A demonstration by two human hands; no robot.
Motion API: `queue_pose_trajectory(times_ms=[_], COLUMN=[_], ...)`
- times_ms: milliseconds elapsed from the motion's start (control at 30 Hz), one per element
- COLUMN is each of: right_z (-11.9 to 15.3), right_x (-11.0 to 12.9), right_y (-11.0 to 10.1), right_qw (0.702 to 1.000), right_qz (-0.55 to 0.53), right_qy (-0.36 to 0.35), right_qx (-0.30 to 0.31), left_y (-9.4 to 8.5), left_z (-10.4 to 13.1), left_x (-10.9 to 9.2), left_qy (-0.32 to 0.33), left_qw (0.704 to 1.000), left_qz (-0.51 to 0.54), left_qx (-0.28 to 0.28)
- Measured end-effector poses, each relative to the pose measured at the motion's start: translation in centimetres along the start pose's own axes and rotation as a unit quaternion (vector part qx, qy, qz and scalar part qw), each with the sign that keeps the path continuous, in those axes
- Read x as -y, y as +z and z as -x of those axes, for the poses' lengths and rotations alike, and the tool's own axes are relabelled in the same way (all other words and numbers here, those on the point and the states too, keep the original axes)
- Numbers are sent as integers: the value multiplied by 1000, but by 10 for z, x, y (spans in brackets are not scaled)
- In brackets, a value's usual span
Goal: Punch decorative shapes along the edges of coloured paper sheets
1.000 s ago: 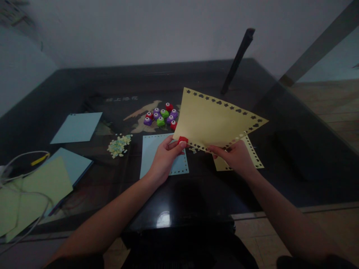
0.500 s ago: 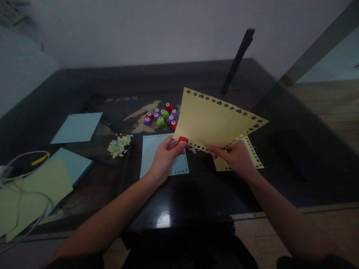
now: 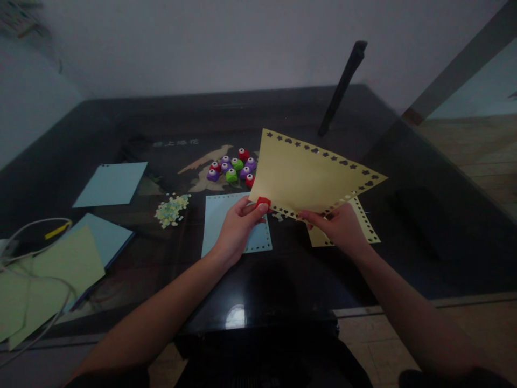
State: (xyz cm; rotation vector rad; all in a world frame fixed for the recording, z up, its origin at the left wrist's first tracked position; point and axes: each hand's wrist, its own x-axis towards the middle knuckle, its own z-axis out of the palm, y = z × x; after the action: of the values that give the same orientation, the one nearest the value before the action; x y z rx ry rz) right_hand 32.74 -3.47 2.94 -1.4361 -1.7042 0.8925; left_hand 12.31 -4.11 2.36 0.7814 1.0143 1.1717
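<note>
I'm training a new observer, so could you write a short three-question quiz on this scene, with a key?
1. Which hand holds the red punch?
2. True or false: the raised yellow sheet has cut-out shapes along its upper edge.
3. In the picture, where is the large pile of paper bits relative to that sheet? A) left; B) right; C) directly above

Key: 1. The left hand; 2. True; 3. A

L grip (image 3: 235, 229) w/ red punch (image 3: 263, 202) on yel. sheet (image 3: 309, 175) nr corner; R grip (image 3: 343, 227) pinches edge; blue sheet (image 3: 216, 221) on table (image 3: 299, 291).
</note>
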Motion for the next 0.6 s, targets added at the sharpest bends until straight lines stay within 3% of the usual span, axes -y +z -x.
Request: queue_pose_trajectory(times_ms=[600], right_z=[0], right_x=[-6], right_y=[2], right_qw=[1000], right_qz=[2], right_qy=[-27], right_qx=[-5], left_y=[-3], left_z=[-2], left_x=[1], left_qy=[0], left_qw=[1000], left_qz=[13], left_qx=[10])
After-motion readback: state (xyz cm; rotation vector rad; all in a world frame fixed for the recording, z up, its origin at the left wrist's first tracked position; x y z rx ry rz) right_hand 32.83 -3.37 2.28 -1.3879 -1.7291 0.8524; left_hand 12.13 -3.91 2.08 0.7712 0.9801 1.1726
